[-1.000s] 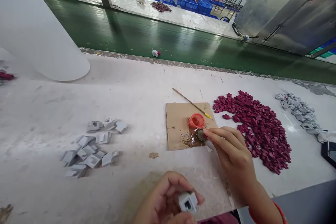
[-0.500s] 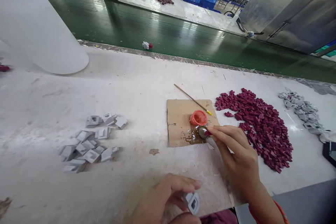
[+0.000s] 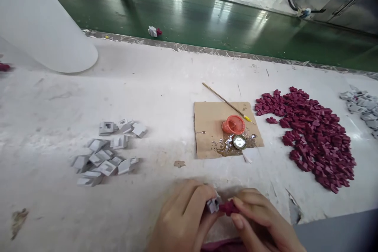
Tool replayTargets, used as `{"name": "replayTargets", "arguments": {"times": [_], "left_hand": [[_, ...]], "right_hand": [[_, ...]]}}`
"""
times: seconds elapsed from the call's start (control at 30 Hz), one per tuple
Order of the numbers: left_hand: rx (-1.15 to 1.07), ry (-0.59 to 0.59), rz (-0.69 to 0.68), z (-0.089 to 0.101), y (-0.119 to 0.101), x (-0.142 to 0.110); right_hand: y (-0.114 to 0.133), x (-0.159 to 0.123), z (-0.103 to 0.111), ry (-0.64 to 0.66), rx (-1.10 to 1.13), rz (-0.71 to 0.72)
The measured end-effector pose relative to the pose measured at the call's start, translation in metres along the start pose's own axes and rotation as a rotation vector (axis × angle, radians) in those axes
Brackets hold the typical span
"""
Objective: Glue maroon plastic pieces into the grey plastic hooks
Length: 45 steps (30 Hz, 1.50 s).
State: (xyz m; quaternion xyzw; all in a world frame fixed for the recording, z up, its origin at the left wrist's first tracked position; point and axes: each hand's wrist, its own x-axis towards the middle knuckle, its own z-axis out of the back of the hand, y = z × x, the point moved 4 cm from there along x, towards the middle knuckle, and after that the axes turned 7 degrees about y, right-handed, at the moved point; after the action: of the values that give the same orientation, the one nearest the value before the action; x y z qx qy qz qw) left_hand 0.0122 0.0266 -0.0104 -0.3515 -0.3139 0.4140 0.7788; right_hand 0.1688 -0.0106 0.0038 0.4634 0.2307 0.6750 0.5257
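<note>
My left hand is closed around a small grey plastic piece with a square hole, at the front of the table. In my right hand, thumb and fingers pinch a small maroon plastic piece. Its tip is right at the grey piece; whether it enters the hole I cannot tell. Beyond the hands lies a cardboard sheet, wet in places. On it are a red cup, a bottle cap holding shiny liquid, and a thin stick with a yellow tip.
A heap of maroon pieces spreads to the right, with grey pieces beyond it. More grey pieces lie at left. A green conveyor belt carries a joined grey-and-maroon piece. A white cylinder stands at upper left.
My right hand has come back from the bottle cap with the maroon piece and now meets my left hand at the grey piece. The view has tilted down.
</note>
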Motion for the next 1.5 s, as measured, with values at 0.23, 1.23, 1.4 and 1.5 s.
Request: {"name": "replayTargets", "arguments": {"times": [0.23, 1.23, 1.4, 1.5], "left_hand": [[-0.026, 0.017, -0.013, -0.005, 0.002, -0.002], [-0.073, 0.086, -0.041, -0.002, 0.001, 0.003], [-0.077, 0.107, 0.023, -0.002, 0.003, 0.002], [-0.261, 0.065, 0.200, 0.002, 0.011, 0.002]], "right_hand": [[0.000, 0.009, -0.001, 0.037, -0.031, 0.012], [-0.003, 0.012, -0.003, 0.215, 0.041, -0.068], [0.001, 0.014, -0.002, 0.274, 0.033, -0.033], [-0.010, 0.003, 0.010, 0.272, -0.029, -0.079]]}}
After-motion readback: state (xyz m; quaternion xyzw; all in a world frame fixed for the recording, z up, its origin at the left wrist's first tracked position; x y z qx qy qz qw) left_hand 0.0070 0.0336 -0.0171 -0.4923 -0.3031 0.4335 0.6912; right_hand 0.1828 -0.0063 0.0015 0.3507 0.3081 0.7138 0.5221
